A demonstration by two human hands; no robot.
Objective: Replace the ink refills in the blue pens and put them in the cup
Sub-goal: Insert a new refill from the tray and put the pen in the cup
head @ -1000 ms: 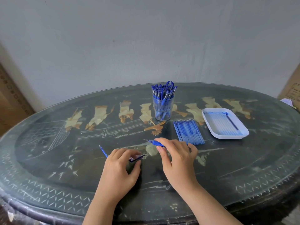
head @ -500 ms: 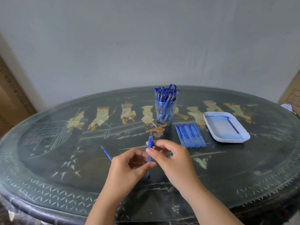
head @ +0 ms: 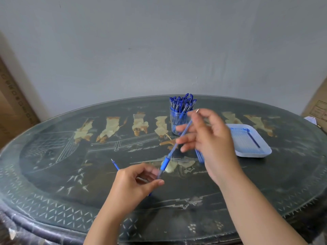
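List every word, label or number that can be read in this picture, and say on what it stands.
No text can be read here.
Left box: a row of printed marks, blurred.
Right box: a printed label, too small.
Table script: fine inlaid marks, not legible.
Pens: any print is too small.

No legible text anywhere. At left edge of frame, left cardboard box point(head: 10, 103): column of dark printed symbols, blurred, unreadable. At right edge, right cardboard box point(head: 316, 110): framed printed panel, lines too small to read. On table point(head: 53, 200): pale script-like strokes in inlay at lower centre and mid-frame below painted figures, not decipherable. Upper centre, blue pens point(head: 182, 105) in cup point(head: 177, 124): any barrel print too small to tell. Centre, held pen point(head: 165, 163): motion-blurred, nothing readable.
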